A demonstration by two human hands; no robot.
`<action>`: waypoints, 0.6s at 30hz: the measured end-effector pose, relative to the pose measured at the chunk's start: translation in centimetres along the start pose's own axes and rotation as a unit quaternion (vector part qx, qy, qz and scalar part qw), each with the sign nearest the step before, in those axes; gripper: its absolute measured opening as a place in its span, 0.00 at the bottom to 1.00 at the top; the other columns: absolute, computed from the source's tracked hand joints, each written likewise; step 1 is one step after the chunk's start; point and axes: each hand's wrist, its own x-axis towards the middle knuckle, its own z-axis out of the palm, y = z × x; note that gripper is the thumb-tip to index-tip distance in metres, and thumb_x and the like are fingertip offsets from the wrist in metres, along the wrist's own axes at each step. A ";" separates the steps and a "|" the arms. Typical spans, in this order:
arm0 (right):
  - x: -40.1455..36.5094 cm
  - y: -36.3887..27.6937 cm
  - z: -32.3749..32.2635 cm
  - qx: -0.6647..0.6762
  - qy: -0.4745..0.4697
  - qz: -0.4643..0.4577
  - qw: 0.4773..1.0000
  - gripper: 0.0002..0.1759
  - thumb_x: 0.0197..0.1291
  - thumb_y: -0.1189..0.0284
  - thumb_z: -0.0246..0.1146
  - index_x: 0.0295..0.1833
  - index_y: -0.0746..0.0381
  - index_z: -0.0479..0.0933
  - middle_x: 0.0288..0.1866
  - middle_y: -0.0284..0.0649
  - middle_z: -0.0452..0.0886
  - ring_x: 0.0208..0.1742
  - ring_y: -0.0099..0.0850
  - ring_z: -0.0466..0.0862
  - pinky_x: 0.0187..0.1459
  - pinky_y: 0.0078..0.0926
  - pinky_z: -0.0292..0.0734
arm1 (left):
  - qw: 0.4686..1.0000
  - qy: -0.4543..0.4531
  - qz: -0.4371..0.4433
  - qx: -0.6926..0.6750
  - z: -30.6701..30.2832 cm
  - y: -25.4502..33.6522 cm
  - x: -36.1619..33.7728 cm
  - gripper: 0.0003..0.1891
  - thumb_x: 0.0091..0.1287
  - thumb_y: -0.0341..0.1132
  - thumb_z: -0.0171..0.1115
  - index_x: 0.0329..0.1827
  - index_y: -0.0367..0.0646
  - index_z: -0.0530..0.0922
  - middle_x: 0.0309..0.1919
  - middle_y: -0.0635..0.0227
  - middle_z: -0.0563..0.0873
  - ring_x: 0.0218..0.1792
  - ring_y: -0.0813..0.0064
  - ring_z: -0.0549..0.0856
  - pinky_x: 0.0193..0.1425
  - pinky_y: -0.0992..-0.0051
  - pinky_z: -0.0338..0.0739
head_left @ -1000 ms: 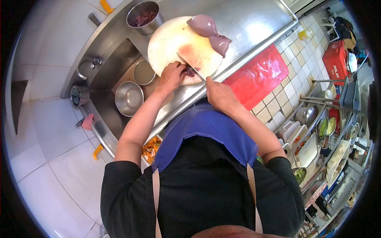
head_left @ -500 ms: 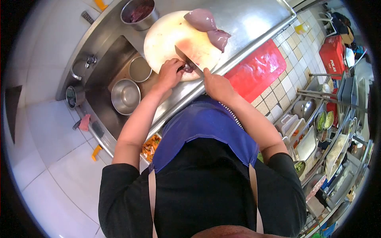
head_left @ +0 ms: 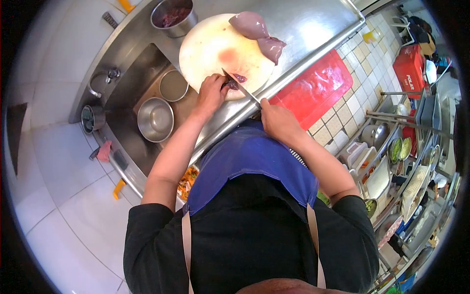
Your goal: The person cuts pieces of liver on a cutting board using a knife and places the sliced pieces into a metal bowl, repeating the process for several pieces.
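Note:
My right hand (head_left: 280,119) is closed around the handle of a kitchen knife (head_left: 245,92), whose blade slants up and left over the round white cutting board (head_left: 203,54). Curled fingers of my left hand (head_left: 211,94) press a small piece of dark red meat (head_left: 232,85) against the board near its lower edge. Just beyond the blade lies a cut slice of meat (head_left: 240,77). Two larger, smooth purplish pieces of organ meat (head_left: 248,25) rest at the board's upper right rim. Behind the board, a steel pot (head_left: 177,29) holds dark red cut meat.
Left of the board is a steel sink (head_left: 128,88) with a steel bowl (head_left: 155,119) and a round pan (head_left: 174,85) in it. A tap (head_left: 100,83) stands at its back. Right of the counter edge lies a red board (head_left: 318,90); shelves with food containers stand farther right.
My right hand has drawn the knife down and right, toward me. A slice of dark meat now lies apart on the far side of the blade. My left hand stays nearly in place.

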 end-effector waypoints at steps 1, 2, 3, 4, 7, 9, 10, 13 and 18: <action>-0.3 -0.1 -0.2 -0.001 -0.002 -0.001 1.000 0.10 0.72 0.77 0.52 0.55 0.69 0.69 0.35 0.60 0.86 0.37 0.60 0.89 0.39 0.62 0.82 | 1.000 -0.008 0.000 0.010 0.0 0.0 0.1 0.15 0.67 0.30 0.75 0.54 0.37 0.86 0.53 0.55 0.87 0.55 0.49 0.85 0.62 0.56 0.81; -0.7 -0.3 -0.6 -0.010 -0.011 0.002 1.000 0.10 0.72 0.77 0.52 0.55 0.69 0.69 0.35 0.60 0.86 0.37 0.60 0.89 0.39 0.62 0.82 | 1.000 -0.009 -0.002 0.009 0.0 0.0 0.1 0.15 0.67 0.30 0.75 0.54 0.37 0.86 0.53 0.55 0.87 0.55 0.49 0.85 0.62 0.56 0.81; -0.8 -0.4 -0.7 -0.019 -0.020 0.005 1.000 0.10 0.72 0.77 0.52 0.55 0.69 0.69 0.35 0.61 0.87 0.37 0.60 0.89 0.39 0.61 0.83 | 1.000 -0.004 0.002 0.004 0.0 0.0 0.1 0.14 0.67 0.31 0.75 0.53 0.37 0.86 0.52 0.55 0.87 0.55 0.48 0.85 0.62 0.56 0.81; -0.6 -0.5 -0.6 -0.020 -0.022 0.005 1.000 0.10 0.72 0.77 0.52 0.55 0.69 0.69 0.35 0.61 0.87 0.37 0.60 0.89 0.39 0.61 0.83 | 1.000 0.001 0.005 -0.001 0.0 0.1 0.0 0.14 0.67 0.31 0.75 0.53 0.37 0.85 0.52 0.54 0.87 0.55 0.48 0.85 0.62 0.56 0.81; 0.6 -0.8 0.5 -0.020 -0.032 0.035 0.999 0.10 0.73 0.77 0.51 0.56 0.69 0.69 0.35 0.60 0.87 0.38 0.60 0.90 0.39 0.60 0.83 | 1.000 0.010 0.003 -0.007 0.3 0.0 0.0 0.13 0.67 0.30 0.74 0.52 0.37 0.86 0.51 0.54 0.88 0.54 0.48 0.85 0.62 0.56 0.81; 2.2 -0.4 2.2 -0.002 -0.017 0.034 0.999 0.12 0.73 0.77 0.51 0.58 0.68 0.69 0.36 0.61 0.88 0.40 0.60 0.90 0.42 0.61 0.84 | 1.000 0.008 0.003 -0.012 0.4 -0.1 0.0 0.13 0.67 0.30 0.74 0.52 0.38 0.86 0.51 0.55 0.88 0.54 0.49 0.85 0.62 0.56 0.81; 3.3 -0.2 2.3 -0.004 -0.016 0.033 0.999 0.12 0.73 0.77 0.51 0.58 0.68 0.69 0.36 0.61 0.88 0.40 0.60 0.90 0.42 0.61 0.84 | 1.000 0.007 0.004 -0.016 0.4 -0.2 0.0 0.12 0.67 0.30 0.73 0.52 0.38 0.86 0.51 0.55 0.88 0.54 0.49 0.85 0.62 0.56 0.81; 5.7 -0.1 1.8 -0.004 0.014 0.017 1.000 0.12 0.73 0.77 0.50 0.59 0.68 0.69 0.36 0.61 0.88 0.41 0.60 0.90 0.43 0.62 0.84 | 1.000 -0.010 -0.008 -0.025 0.0 -0.1 0.0 0.13 0.68 0.30 0.73 0.54 0.39 0.87 0.52 0.56 0.88 0.55 0.50 0.85 0.63 0.57 0.81; 5.2 -0.5 1.2 0.004 0.044 0.027 0.999 0.09 0.76 0.75 0.50 0.54 0.68 0.67 0.31 0.62 0.85 0.37 0.64 0.87 0.40 0.66 0.78 | 0.998 -0.031 -0.002 -0.053 -1.6 -1.0 0.2 0.14 0.67 0.30 0.71 0.55 0.40 0.88 0.52 0.55 0.88 0.57 0.50 0.85 0.66 0.57 0.80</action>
